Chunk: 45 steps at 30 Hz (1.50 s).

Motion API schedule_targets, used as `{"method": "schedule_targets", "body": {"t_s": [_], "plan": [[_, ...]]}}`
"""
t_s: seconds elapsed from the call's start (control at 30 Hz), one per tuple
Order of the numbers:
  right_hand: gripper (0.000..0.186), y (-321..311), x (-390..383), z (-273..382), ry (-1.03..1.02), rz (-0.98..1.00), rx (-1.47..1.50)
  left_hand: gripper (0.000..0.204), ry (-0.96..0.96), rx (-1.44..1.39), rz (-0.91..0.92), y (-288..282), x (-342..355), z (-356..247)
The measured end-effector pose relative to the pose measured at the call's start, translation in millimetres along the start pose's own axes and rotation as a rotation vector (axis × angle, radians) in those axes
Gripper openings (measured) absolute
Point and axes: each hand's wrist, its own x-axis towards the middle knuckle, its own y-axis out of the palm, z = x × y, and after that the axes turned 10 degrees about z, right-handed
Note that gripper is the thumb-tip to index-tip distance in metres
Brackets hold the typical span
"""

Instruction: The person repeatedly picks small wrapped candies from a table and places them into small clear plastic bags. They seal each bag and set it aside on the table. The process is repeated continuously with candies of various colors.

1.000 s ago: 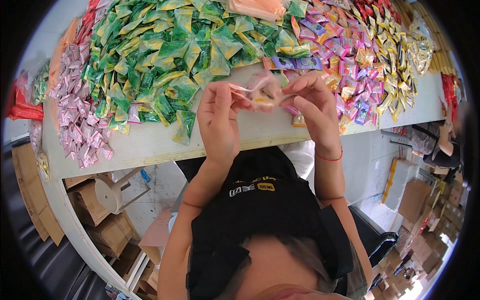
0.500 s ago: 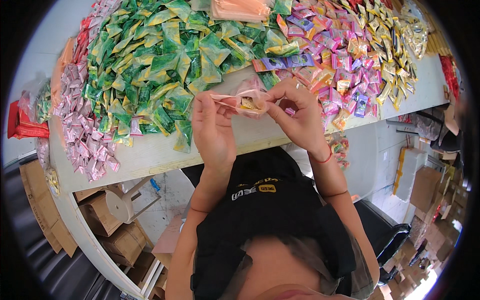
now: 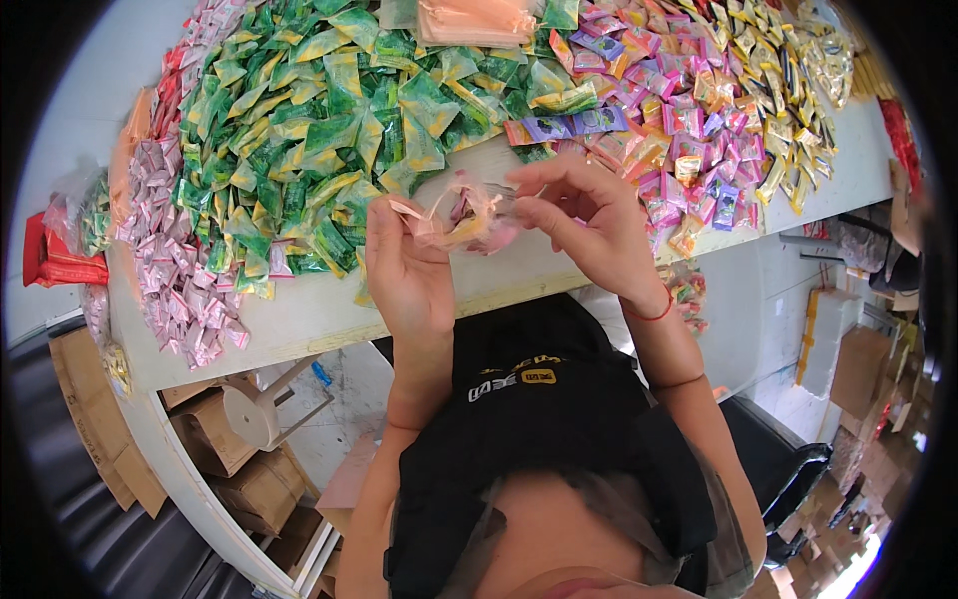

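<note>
A small sheer pink drawstring pouch [image 3: 479,238] hangs above the table's near part, with its mouth facing up. Small wrapped pieces show through its mesh; their kind is hard to make out. My left hand [image 3: 411,270] pinches the pouch's left rim between thumb and fingers. At the opposite side, my right hand [image 3: 589,225] has thumb and forefinger parted, with the tips close beside the pouch's rim. Behind the pouch lies a broad heap of green and yellow sachets [image 3: 319,130]. Pink and purple wrapped sweets [image 3: 689,120] spread out to the right of it.
Pale pink small packets [image 3: 180,290] cover the table's left end, and gold and black sticks [image 3: 783,120] its right. A stack of peach pouches [image 3: 477,22] sits at the back. Below the table [image 3: 299,334] are cardboard boxes [image 3: 261,489] and a white stool [image 3: 251,411].
The pouch has moved slightly left and lower with my left hand. My right thumb and forefinger have come away from its rim and spread apart.
</note>
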Motion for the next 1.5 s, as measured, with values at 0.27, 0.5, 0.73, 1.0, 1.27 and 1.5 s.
{"method": "schedule_targets", "body": {"t_s": [0.27,0.5,0.73,1.0,1.27,1.5], "plan": [[0.019,4,4,4,-0.088,0.048,-0.179,0.019,-0.005,-0.045,0.154,-14,3,2],[0.005,7,0,1,-0.029,0.058,-0.011,0.020,-0.004,0.035,-0.020,6,0,1],[0.001,-21,-28,6,-0.049,0.177,-0.395,0.019,-0.024,0.034,0.307,-18,-4,-5],[0.008,-24,-51,38,0.050,0.298,0.160,0.019,0.235,0.462,0.054,-5,-4,6],[0.018,-10,-22,15,-0.530,0.011,0.562,0.015,-0.059,0.047,0.088,28,-16,-12],[0.011,-3,-34,22,-0.107,-0.007,0.880,0.015,-0.426,-0.565,0.519,5,-5,-14]]}}
